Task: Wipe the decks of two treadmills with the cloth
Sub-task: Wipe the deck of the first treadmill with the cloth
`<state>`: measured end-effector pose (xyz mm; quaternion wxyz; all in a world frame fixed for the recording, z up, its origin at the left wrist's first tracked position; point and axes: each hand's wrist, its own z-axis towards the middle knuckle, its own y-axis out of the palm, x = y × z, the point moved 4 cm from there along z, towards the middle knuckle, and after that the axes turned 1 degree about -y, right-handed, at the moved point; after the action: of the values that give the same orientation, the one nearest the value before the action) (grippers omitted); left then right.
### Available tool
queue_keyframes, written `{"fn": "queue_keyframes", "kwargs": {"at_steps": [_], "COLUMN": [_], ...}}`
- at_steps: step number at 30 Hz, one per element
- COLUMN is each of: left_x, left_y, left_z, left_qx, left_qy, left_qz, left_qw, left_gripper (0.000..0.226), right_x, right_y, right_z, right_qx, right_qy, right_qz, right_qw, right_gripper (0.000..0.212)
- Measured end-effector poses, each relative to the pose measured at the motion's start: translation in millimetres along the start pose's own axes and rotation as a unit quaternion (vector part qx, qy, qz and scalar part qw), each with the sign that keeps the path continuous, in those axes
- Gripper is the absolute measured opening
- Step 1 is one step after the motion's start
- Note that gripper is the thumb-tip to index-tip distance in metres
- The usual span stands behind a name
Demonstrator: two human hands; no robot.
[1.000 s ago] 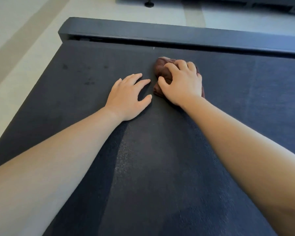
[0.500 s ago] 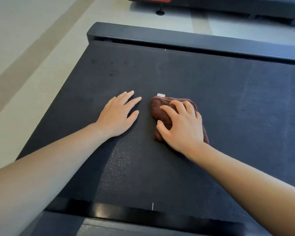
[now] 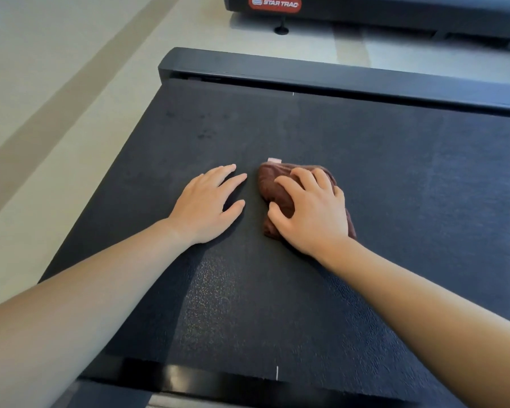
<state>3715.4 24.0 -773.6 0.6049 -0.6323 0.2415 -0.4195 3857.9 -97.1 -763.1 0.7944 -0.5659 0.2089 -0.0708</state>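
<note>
A bunched brown cloth with a small pale tag lies on the black treadmill deck. My right hand covers it, fingers curled over the folds and gripping them against the belt. Most of the cloth is hidden under that hand. My left hand rests flat on the deck just left of the cloth, fingers straight and slightly spread, apart from the cloth. A second treadmill with a red logo stands beyond the far end.
A dark end rail crosses the far edge of the deck. A glossy black strip borders the near edge. Pale floor lies to the left. Faint smudges mark the deck's far left.
My right hand has dragged the cloth back from the far rail toward the middle of the deck. My left hand stays flat beside it. The view has pulled back, showing the near edge.
</note>
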Motion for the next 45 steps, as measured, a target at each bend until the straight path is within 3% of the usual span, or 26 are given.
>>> {"fn": "queue_keyframes", "kwargs": {"at_steps": [5,13,25,30,36,41,45], "left_x": [-24,-42,-58,-60,-58,-49,-44], "left_y": [-1,1,9,7,6,-2,-3], "left_z": [38,98,130,129,128,108,64], "left_qx": [-0.028,-0.032,0.028,0.032,0.02,0.016,0.027], "left_qy": [-0.02,0.018,0.022,0.023,0.022,0.023,0.016], "left_qz": [0.012,0.012,0.0,-0.012,-0.01,-0.025,-0.018], "left_qw": [0.999,0.999,0.999,0.999,1.0,0.999,0.999], "left_gripper": [0.056,0.058,0.061,0.056,0.055,0.053,0.052], "right_x": [2,27,46,37,-4,-42,-63], "right_y": [10,35,55,44,22,1,-13], "right_z": [33,140,232,189,69,-21,-81], "right_qx": [0.002,0.014,0.016,-0.016,0.016,-0.003,-0.027], "right_qy": [0.032,0.081,0.129,0.097,0.098,0.105,0.03], "right_qz": [-0.001,-0.019,-0.038,-0.039,-0.025,-0.017,0.008], "right_qw": [0.999,0.996,0.991,0.994,0.995,0.994,0.999], "right_gripper": [0.051,0.05,0.056,0.053,0.049,0.048,0.047]}}
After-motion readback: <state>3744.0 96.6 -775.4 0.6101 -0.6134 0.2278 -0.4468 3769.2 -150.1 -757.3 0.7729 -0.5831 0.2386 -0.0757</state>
